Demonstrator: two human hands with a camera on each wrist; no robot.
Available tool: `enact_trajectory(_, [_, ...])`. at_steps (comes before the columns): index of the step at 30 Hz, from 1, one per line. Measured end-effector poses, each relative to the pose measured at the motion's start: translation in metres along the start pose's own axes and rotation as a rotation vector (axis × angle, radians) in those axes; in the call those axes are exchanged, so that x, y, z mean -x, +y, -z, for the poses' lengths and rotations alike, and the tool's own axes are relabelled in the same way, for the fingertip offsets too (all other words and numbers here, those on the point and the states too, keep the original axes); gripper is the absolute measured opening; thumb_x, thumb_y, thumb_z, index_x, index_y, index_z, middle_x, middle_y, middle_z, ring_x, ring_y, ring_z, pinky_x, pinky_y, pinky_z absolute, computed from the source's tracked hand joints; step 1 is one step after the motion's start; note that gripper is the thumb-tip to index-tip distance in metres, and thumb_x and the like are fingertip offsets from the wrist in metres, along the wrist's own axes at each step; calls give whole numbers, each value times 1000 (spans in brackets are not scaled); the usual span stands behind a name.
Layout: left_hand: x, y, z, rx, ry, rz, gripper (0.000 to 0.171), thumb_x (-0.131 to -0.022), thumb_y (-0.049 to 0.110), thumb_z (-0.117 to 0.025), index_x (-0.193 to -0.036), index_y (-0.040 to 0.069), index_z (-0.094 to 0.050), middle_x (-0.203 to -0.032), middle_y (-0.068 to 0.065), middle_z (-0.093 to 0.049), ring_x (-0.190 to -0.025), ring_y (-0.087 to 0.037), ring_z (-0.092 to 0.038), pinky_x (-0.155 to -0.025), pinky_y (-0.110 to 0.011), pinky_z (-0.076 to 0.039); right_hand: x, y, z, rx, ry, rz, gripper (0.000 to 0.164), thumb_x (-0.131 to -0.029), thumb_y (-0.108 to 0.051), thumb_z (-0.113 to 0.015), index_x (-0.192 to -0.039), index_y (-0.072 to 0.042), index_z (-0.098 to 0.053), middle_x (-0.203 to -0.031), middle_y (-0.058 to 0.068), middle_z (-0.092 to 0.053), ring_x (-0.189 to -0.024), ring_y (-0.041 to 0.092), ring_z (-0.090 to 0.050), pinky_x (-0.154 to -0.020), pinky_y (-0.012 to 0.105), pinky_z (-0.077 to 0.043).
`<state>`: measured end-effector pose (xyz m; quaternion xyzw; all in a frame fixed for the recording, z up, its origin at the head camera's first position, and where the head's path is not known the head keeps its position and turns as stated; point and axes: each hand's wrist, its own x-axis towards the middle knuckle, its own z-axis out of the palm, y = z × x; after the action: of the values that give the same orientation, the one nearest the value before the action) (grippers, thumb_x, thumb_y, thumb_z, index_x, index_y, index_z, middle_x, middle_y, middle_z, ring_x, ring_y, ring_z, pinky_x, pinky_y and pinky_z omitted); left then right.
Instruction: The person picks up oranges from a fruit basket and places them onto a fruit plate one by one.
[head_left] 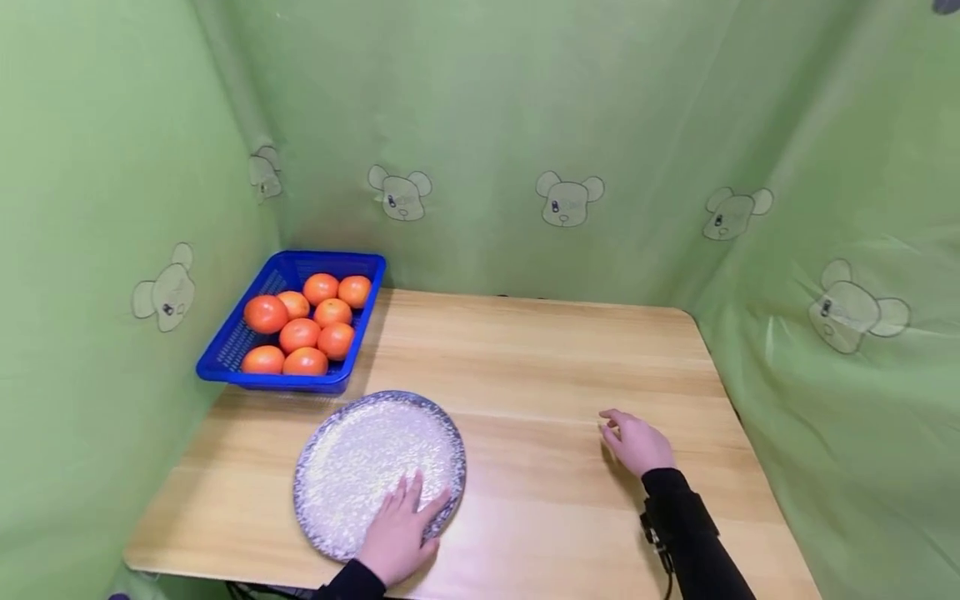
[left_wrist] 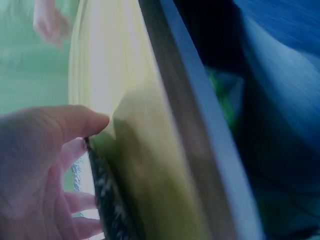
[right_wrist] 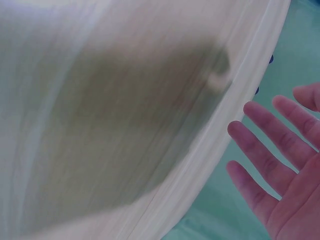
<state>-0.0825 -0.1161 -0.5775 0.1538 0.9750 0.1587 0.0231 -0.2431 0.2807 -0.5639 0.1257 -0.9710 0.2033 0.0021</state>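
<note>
A round speckled grey-white plate (head_left: 375, 454) with a darker blue-grey rim lies at the front left of the table. My left hand (head_left: 399, 533) rests over its near right part, fingers spread across the surface. In the left wrist view the thumb (left_wrist: 82, 121) reaches the dark rim (left_wrist: 111, 200) of the plate, while the other fingers lie over its top side. Off to the right, my right hand (head_left: 637, 443) is held above the bare wood with nothing in it. The right wrist view shows its fingers (right_wrist: 265, 160) spread and relaxed.
A blue basket (head_left: 217, 367) holding several orange-red round fruits (head_left: 300, 335) stands at the back left, just behind the plate. The wooden table (head_left: 540, 367) is walled in by green curtains (head_left: 480, 100) with mouse-head prints at the back and sides.
</note>
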Motion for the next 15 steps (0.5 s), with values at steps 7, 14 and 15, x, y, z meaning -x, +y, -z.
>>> enact_trajectory(7, [-67,42,-10,-79,-113,-159,67,-90,44,-76,-153,30,-58,-157,-33,-45,-143,-52,-45,-115,-61,-41,-2,-6,5,10,32,2,29,-103,-17,-64,-126,-2,-72,-105,12,-78,-69,18,-67,-57,37,-52])
enact_trajectory(14, [-128,81,-20,-152,-176,-243,64,-97,52,-69,-156,33,-54,-161,-23,-44,-147,-47,-43,-118,-54,-40,6,-5,4,26,50,-26,28,-102,-16,-66,-126,-4,-73,-100,10,-78,-66,18,-65,-55,36,-50])
enact_trajectory(15, [-135,85,-22,-162,-185,-248,64,-98,52,-68,-157,34,-53,-162,-21,-44,-148,-46,-42,-119,-53,-39,6,-5,4,28,51,-30,28,-102,-17,-66,-126,-5,-73,-99,10,-78,-65,18,-65,-54,36,-50])
